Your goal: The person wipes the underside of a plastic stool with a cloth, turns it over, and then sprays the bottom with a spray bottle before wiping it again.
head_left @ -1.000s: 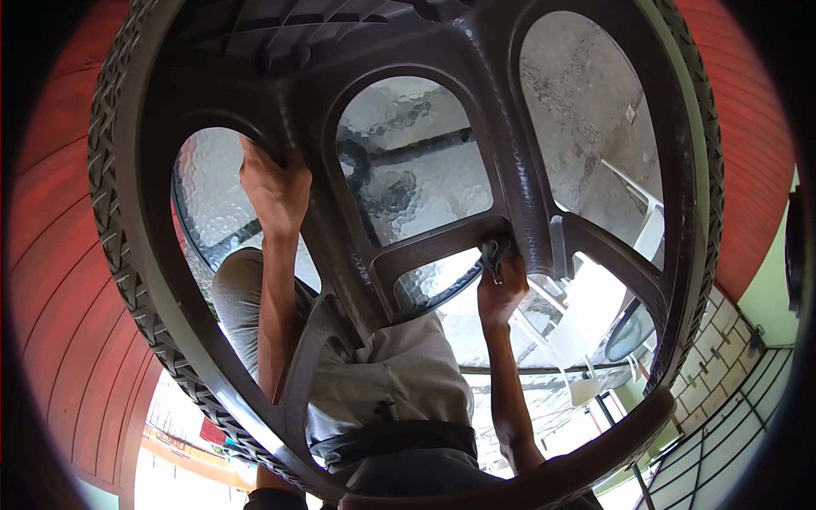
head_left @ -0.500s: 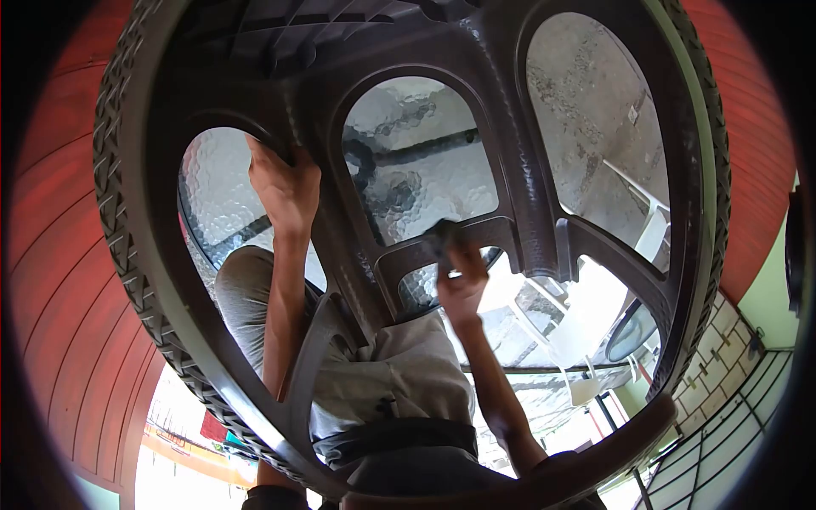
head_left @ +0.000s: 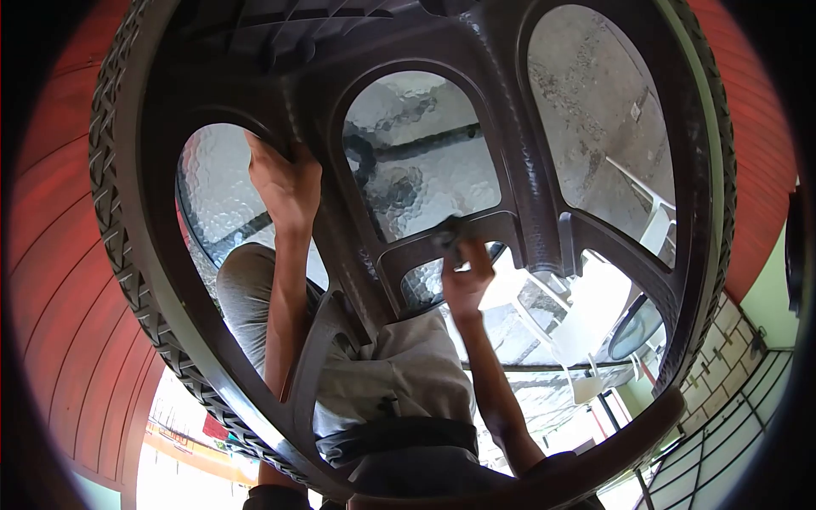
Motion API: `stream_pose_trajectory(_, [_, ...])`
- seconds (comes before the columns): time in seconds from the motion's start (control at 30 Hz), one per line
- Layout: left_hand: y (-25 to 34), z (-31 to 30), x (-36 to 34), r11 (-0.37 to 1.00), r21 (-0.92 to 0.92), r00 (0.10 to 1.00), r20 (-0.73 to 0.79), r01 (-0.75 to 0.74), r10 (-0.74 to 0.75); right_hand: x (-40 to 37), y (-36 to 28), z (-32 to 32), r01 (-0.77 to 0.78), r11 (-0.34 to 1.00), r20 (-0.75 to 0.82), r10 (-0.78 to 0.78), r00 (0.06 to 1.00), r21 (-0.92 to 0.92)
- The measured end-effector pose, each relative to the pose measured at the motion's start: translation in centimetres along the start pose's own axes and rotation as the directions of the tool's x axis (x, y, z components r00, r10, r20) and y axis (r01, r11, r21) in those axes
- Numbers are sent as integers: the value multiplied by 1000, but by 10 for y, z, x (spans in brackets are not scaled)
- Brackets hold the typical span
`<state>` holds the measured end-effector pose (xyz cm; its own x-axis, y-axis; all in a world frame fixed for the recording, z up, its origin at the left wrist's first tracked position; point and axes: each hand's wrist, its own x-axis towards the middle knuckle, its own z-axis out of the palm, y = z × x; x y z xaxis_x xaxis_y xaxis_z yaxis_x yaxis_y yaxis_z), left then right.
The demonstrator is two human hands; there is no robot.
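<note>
A dark brown plastic chair (head_left: 523, 144) with rounded openings and a woven-pattern rim fills most of the view, tipped over in front of my body. My left hand (head_left: 287, 187) is closed on the edge of one of its openings, at the left; the fingertips are hidden behind the plastic. Near the middle, my right hand (head_left: 467, 285) pinches a small dark object (head_left: 447, 234), blurred, perhaps a cloth. That object is against the bar below the central opening, or just in front of it.
Through the openings show a textured glass tabletop (head_left: 425, 183), a grey floor (head_left: 586, 110) and a white chair (head_left: 586, 327) at right. My grey trousers (head_left: 391, 365) are below. Red slatted surfaces (head_left: 59, 280) flank both sides, with a dark metal grille (head_left: 731, 450) at lower right.
My right hand has shifted slightly right with the dark object along the bar. The chair has moved a little within the view. My left hand keeps its hold.
</note>
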<state>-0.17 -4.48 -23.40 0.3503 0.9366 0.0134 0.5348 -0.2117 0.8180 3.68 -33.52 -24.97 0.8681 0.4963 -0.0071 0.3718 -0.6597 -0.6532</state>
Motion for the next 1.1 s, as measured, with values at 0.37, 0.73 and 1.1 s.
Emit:
stream_pose_trajectory(0.37, [-6,1,1,999,-19,999,15,50,-50,-16,-58,18,-94,936,366,-39,930,340])
stream_pose_trajectory(0.73, [111,-166,-15,810,-350,880,254,471,-402,-20,-54,-2,-217,901,422,42,906,376])
stream_pose_trajectory(1.1, [199,-143,-50,973,-108,970,159,204,-185,-7,-38,-22,-175,911,384,19,923,374])
